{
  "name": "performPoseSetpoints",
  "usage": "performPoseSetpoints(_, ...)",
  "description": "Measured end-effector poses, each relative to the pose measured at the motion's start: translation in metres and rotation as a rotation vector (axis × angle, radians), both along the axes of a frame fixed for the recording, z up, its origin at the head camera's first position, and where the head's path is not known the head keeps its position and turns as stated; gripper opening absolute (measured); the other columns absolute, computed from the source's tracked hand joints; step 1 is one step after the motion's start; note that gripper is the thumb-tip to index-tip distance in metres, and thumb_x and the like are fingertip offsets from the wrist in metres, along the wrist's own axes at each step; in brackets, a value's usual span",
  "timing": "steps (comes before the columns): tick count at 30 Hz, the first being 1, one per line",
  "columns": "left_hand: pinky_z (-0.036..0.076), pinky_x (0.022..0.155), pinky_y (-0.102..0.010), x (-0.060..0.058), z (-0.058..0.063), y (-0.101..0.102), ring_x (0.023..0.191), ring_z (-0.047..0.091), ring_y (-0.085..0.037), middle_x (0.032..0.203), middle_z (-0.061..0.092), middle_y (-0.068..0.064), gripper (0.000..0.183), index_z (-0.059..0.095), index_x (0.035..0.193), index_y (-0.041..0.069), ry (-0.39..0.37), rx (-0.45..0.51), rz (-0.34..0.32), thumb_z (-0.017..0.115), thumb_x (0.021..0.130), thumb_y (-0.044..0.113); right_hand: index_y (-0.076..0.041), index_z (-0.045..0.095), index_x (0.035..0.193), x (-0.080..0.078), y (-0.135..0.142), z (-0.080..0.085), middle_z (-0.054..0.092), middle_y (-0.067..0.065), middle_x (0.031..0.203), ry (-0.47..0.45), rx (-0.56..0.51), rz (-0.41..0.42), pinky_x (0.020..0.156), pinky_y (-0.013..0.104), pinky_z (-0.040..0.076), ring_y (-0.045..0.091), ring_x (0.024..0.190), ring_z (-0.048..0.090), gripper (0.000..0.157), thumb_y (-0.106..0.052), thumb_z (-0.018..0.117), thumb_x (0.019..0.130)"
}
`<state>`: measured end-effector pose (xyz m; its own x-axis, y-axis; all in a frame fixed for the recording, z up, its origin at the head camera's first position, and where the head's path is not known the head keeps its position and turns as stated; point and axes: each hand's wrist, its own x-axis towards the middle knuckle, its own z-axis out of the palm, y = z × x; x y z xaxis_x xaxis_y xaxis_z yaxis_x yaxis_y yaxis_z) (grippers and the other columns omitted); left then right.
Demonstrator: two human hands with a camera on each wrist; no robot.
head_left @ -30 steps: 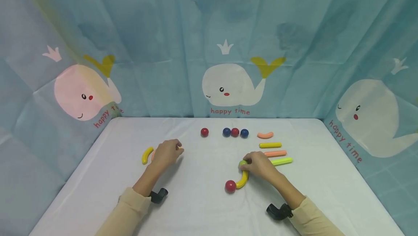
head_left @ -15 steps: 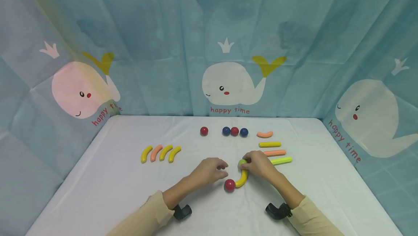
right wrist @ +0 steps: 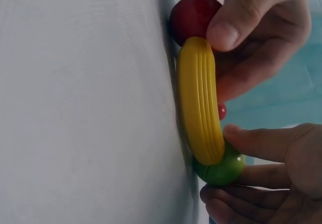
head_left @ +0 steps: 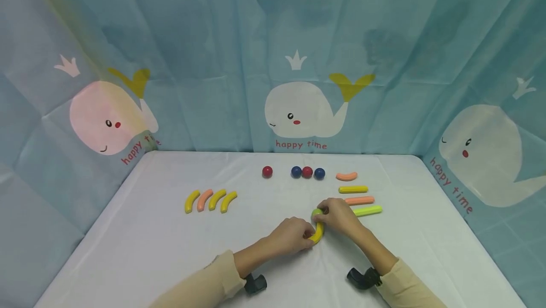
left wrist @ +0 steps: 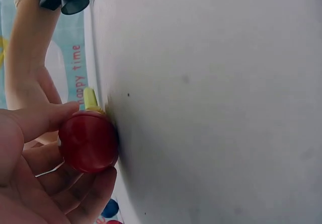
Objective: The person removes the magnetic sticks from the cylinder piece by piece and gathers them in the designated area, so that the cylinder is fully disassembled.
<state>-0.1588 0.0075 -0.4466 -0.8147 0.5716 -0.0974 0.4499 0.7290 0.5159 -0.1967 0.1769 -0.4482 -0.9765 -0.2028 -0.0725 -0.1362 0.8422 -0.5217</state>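
Observation:
My left hand (head_left: 291, 236) holds a red ball (left wrist: 89, 142) between thumb and fingers, low at the white tabletop. In the head view that ball is hidden behind the hand. A curved yellow stick (right wrist: 200, 100) with grooves runs from the red ball to a green ball (right wrist: 219, 172), its ends against both. My right hand (head_left: 340, 214) pinches the green ball at the other end. In the head view the yellow stick lies between both hands. Whether the pieces are joined or only touch, I cannot tell.
Several curved sticks, yellow (head_left: 192, 201) and orange (head_left: 205, 200), lie at left. Along the back are a lone red ball (head_left: 267, 172), a row with a blue ball (head_left: 296, 172), and a curved orange stick (head_left: 347, 176). Straight sticks, including a lime one (head_left: 368, 210), lie beyond the right hand.
My left hand has come from the curved sticks on the left across to the red ball and now grips it. The right hand has stayed at the green ball.

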Motion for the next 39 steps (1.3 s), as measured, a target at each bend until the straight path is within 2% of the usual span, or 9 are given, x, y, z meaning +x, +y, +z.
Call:
performPoseSetpoints(10,0.033,0.051,-0.015,0.002,0.003,0.007,0.053,0.042,-0.003,0.059,0.054,0.010,0.013,0.077,0.095,0.014,0.009,-0.060,0.040,0.076,0.084,0.021,-0.006,0.074,0.099,0.002,0.000,0.000,0.072,0.002,0.089,0.002,-0.011,-0.017,0.077,0.034,0.055,0.013,0.079,0.059,0.027,-0.022,0.081,0.078)
performPoseSetpoints(17,0.035,0.052,-0.015,0.002,0.002,0.006,0.053,0.044,-0.003,0.061,0.057,0.011,0.015,0.077,0.097,0.014,0.007,-0.072,0.051,0.076,0.083,0.020,-0.005,0.075,0.098,0.001,0.002,-0.002,0.072,0.001,0.087,0.000,-0.047,-0.019,0.072,0.031,0.053,0.012,0.077,0.059,0.026,-0.022,0.080,0.079)
performPoseSetpoints(21,0.038,0.054,-0.015,0.002,0.003,0.004,0.056,0.046,-0.003,0.064,0.059,0.011,0.017,0.077,0.097,0.013,-0.032,-0.057,0.067,0.078,0.081,0.018,-0.003,0.074,0.102,-0.001,0.006,-0.001,0.072,0.004,0.091,0.026,-0.054,-0.040,0.074,0.033,0.054,0.013,0.079,0.059,0.028,-0.020,0.078,0.081)
performPoseSetpoints(26,0.041,0.057,-0.015,0.002,0.004,0.004,0.059,0.048,-0.004,0.069,0.061,0.010,0.019,0.077,0.098,0.011,-0.075,-0.035,0.079,0.079,0.080,0.017,-0.002,0.073,0.105,-0.005,0.009,0.005,0.073,0.006,0.095,0.043,-0.059,-0.055,0.079,0.036,0.056,0.015,0.083,0.062,0.029,-0.020,0.077,0.082)
performPoseSetpoints(34,0.040,0.058,-0.015,0.000,0.002,0.004,0.060,0.048,-0.004,0.069,0.060,0.010,0.020,0.077,0.099,0.012,-0.084,-0.040,0.066,0.078,0.080,0.017,-0.003,0.072,0.108,-0.014,0.010,0.014,0.072,0.006,0.096,0.035,-0.061,-0.038,0.074,0.031,0.056,0.015,0.083,0.062,0.032,-0.021,0.077,0.083)
performPoseSetpoints(39,0.041,0.060,-0.015,-0.001,0.002,0.003,0.062,0.048,-0.004,0.070,0.061,0.010,0.020,0.076,0.100,0.012,-0.079,-0.043,0.054,0.078,0.081,0.017,-0.002,0.071,0.110,-0.027,0.008,0.023,0.072,0.009,0.100,0.044,-0.088,0.007,0.072,0.030,0.057,0.018,0.086,0.064,0.033,-0.020,0.077,0.083)
